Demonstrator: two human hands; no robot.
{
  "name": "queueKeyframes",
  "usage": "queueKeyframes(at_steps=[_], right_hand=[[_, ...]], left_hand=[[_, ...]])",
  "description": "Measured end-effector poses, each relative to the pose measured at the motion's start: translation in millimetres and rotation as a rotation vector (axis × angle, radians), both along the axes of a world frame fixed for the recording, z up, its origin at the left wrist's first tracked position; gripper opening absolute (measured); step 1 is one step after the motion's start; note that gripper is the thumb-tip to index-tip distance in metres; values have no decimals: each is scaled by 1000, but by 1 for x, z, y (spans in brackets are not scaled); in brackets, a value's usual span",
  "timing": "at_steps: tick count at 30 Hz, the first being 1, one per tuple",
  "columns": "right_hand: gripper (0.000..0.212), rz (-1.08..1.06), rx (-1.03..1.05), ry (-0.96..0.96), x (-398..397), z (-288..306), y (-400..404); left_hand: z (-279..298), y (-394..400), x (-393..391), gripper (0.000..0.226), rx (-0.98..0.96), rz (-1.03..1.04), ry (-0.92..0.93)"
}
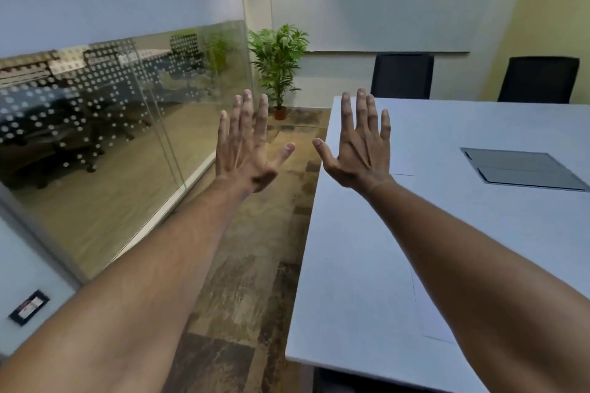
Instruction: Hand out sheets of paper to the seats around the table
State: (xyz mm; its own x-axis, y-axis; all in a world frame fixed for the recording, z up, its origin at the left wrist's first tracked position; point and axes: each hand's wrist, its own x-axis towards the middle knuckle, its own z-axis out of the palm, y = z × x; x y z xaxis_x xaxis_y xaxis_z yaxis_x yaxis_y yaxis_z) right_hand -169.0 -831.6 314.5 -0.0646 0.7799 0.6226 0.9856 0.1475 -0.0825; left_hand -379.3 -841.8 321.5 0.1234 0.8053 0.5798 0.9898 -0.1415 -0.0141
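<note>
I have both arms stretched straight out ahead of me, backs of the hands toward the camera, fingers pointing up and away. My left hand (245, 143) is raised over the floor (255, 265), off the tabletop's left edge, with all four fingers spread a little and the thumb splayed out toward the right. My right hand (360, 147) is held up above the table (351, 265) near its left edge, fingers likewise fanned apart and the thumb angled out to the left, so the two thumb tips point at each other with a gap between them. Neither hand holds or touches anything; both palms face away from me.

One sheet of paper (427, 306) lies flat on the tabletop near its front edge, partly hidden under my right forearm. A second sheet (404, 172) lies farther along the left side, only its corner showing past my right wrist. Both are pale against the pale tabletop, so their outlines are faint.

A grey hatch panel (520, 169) is set into the tabletop toward the right. Two black chairs (402, 76) stand behind the far edge. A potted plant (277, 64) stands in the room's corner beyond the far left corner of the table, beside a glass partition (111, 124).
</note>
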Motion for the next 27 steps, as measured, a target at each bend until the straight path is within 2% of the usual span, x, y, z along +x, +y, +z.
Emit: queueKeyframes(at_steps=[9, 17, 27], right_hand=[[93, -259, -12, -5, -43, -20, 107], [93, -470, -56, 18, -90, -27, 192], [92, -686, -106, 13, -81, -47, 290]], left_hand=[[-8, 161, -42, 96, 16, -265, -14], [-16, 289, -91, 94, -78, -498, -10], [-42, 432, -52, 93, -115, -712, 47]])
